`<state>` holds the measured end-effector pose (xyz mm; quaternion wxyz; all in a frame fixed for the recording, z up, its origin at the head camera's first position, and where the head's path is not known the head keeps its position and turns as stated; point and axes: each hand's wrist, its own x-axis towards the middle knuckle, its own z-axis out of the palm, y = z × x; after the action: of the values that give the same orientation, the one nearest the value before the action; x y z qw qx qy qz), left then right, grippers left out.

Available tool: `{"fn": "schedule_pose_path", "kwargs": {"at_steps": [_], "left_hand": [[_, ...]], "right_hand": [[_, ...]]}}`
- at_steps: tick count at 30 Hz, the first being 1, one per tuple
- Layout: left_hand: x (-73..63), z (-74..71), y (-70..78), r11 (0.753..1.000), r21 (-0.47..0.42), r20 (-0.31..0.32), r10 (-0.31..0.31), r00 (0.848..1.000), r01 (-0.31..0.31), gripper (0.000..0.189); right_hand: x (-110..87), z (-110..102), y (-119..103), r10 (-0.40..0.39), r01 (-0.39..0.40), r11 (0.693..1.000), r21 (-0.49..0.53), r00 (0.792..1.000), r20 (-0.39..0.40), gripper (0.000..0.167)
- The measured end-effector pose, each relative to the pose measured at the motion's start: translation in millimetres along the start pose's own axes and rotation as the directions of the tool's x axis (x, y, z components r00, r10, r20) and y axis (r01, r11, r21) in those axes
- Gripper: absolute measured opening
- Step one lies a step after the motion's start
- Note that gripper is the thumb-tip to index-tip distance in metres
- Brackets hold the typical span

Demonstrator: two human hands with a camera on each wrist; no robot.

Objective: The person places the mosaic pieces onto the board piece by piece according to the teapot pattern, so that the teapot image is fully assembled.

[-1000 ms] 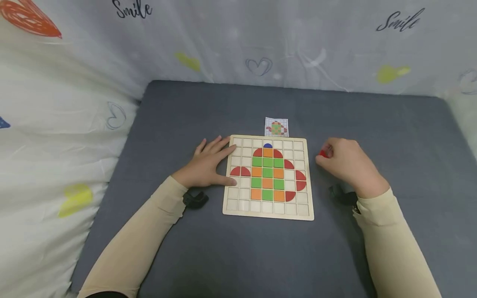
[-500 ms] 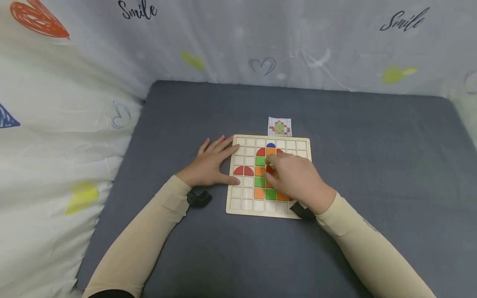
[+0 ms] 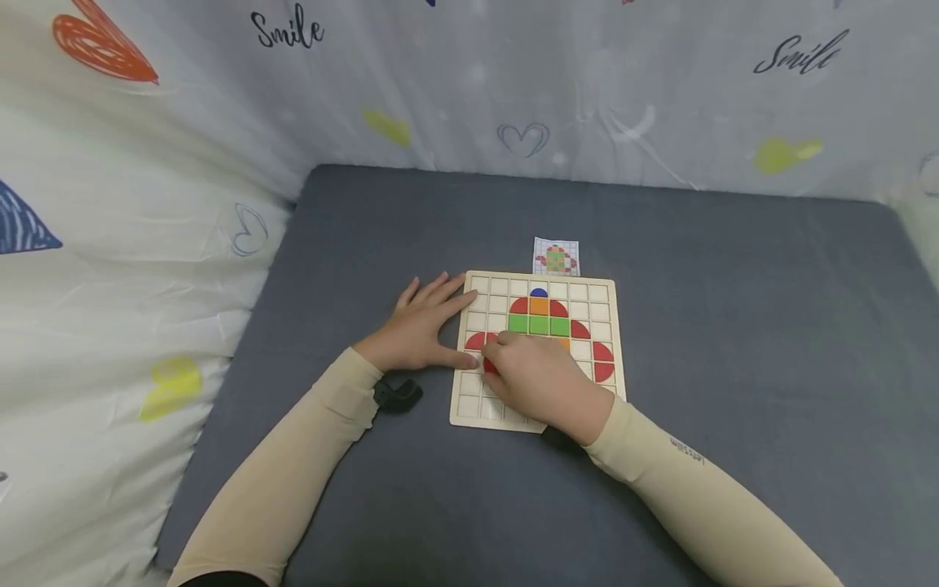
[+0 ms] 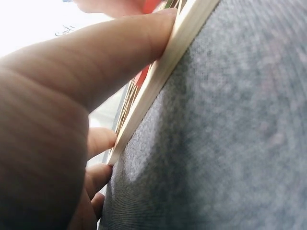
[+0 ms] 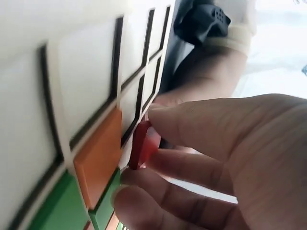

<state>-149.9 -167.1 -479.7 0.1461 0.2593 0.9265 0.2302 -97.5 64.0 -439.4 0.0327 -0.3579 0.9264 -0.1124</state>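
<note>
A square wooden grid board lies on the table, with green, orange, red and blue tiles in its cells. My left hand rests spread along the board's left side, thumb on the rim and fingertips against the edge. Between thumb and fingers, my right hand pinches a red tile with a curved edge. It is over the board's left part, just below two red tiles near the left thumb. The right hand covers several tiles in the lower middle of the board.
A small printed card with a coloured grid pattern lies at the board's far edge. The grey tabletop ends at a patterned white curtain behind and on the left. Each wrist carries a black camera mount, such as the left mount.
My right hand has carried the red tile leftward from beside the board's right edge to its left part. My left hand keeps its place on the board; the view has shifted slightly.
</note>
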Motion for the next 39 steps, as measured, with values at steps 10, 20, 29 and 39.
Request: {"fn": "schedule_pose_path", "kwargs": {"at_steps": [10, 20, 29, 39], "left_hand": [[-1.2, -2.1, 3.0, 1.0, 0.006, -0.009, -0.006, 1.0, 0.006, 0.111], [2.8, -5.9, 8.3, 1.0, 0.013, -0.004, 0.017, 1.0, -0.016, 0.111], [8.6, -5.3, 12.3, 0.999, 0.013, 0.017, 0.035, 0.999, -0.035, 0.112], [5.3, -2.8, 8.9, 1.0, 0.012, 0.019, 0.017, 1.0, -0.018, 0.111]], "right_hand": [[-3.0, 2, -4, 0.033, -0.033, 0.999, -0.016, 0.999, -0.019, 0.008], [-6.7, -3, -5, 0.13, -0.128, 0.984, 0.122, 0.992, -0.005, 0.01], [-13.1, -5, 0, 0.128, -0.122, 0.98, 0.159, 0.991, -0.027, 0.004], [-12.0, -4, -4, 0.125, -0.117, 0.979, 0.165, 0.991, -0.04, 0.009]]}}
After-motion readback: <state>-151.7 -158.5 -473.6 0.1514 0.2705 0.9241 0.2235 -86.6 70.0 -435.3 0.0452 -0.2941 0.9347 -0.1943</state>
